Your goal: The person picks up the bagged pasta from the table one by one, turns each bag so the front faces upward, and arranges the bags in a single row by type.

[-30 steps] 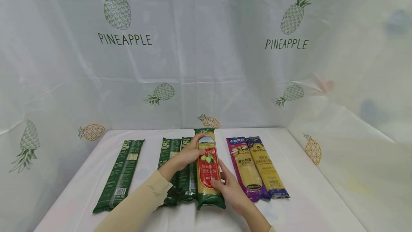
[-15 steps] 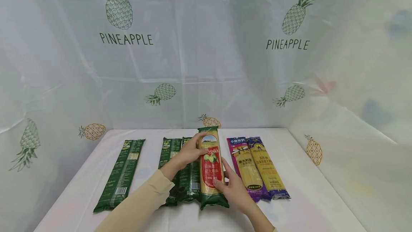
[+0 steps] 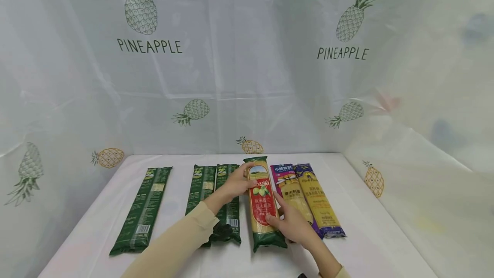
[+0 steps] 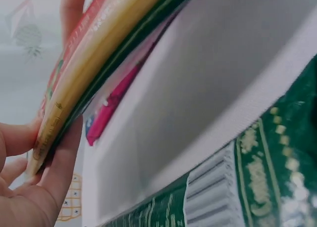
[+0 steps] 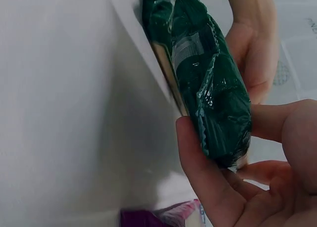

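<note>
A pasta packet (image 3: 263, 203) with a red label, a yellow body and green ends is raised off the table between both hands. My left hand (image 3: 236, 182) grips its upper left edge, thumb on the front; in the left wrist view the fingers (image 4: 62, 162) wrap beneath the edge. My right hand (image 3: 292, 222) holds the lower right edge, its thumb on the label. The right wrist view shows the packet's green back (image 5: 218, 98) with fingertips under it. A purple pasta packet (image 3: 295, 196) lies just right of it, partly covered by the packet and my right hand.
A yellow-and-blue packet (image 3: 320, 200) lies beside the purple one. Two green packets (image 3: 228, 209) lie face down side by side left of my hands, partly behind my left arm. Another green packet (image 3: 143, 209) lies at the far left of the white table (image 3: 366, 243).
Both hands have carried the red-labelled packet to the right, from beside the green pair toward the purple packet. The packets lying on the table keep their places.
</note>
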{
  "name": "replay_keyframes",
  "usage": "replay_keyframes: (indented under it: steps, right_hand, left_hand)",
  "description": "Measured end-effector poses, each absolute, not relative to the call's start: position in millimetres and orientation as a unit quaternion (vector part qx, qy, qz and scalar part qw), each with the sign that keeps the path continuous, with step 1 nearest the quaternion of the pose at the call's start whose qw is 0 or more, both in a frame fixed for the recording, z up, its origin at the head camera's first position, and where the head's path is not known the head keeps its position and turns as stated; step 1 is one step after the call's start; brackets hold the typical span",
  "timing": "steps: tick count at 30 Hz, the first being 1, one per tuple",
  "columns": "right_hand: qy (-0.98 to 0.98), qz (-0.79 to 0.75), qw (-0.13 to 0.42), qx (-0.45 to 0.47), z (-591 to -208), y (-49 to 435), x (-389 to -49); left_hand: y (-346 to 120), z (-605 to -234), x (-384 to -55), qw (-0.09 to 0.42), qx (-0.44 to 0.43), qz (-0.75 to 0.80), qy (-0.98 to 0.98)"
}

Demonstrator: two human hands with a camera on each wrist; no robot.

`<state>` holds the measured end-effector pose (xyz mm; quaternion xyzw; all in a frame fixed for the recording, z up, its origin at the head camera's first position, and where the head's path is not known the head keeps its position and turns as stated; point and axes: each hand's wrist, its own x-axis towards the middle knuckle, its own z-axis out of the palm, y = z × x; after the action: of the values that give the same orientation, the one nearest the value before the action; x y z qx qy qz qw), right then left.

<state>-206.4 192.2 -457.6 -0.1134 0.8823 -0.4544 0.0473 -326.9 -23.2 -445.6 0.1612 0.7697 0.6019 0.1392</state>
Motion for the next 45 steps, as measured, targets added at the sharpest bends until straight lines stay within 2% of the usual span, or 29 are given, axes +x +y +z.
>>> replay_keyframes:
  steps: [4, 11, 22, 29, 36, 45]
  right_hand:
    - [0.894, -0.437, 0.038, -0.095, -455.7, 196.6, -210.8]
    - [0.930, -0.362, -0.018, -0.058, -457.8, 196.8, -218.7]
    - [0.955, -0.288, -0.045, -0.054, -474.4, 194.3, -229.5]
    - [0.952, -0.299, -0.043, -0.038, -480.4, 200.0, -234.3]
    - [0.958, -0.281, -0.039, -0.036, -479.4, 199.5, -232.5]
    - [0.965, -0.256, -0.038, -0.031, -473.2, 191.3, -228.4]
  left_hand:
    - [-13.4, -448.9, -334.3, 0.144, 0.164, 0.603, 0.767]
    - [0.6, -459.6, -344.2, 0.140, 0.146, 0.593, 0.780]
    - [11.2, -477.8, -352.6, 0.131, 0.123, 0.574, 0.799]
    - [15.0, -478.8, -353.2, 0.133, 0.111, 0.556, 0.813]
    - [15.2, -482.5, -352.6, 0.088, 0.110, 0.508, 0.850]
    - [18.4, -479.5, -352.8, 0.084, 0.115, 0.469, 0.872]
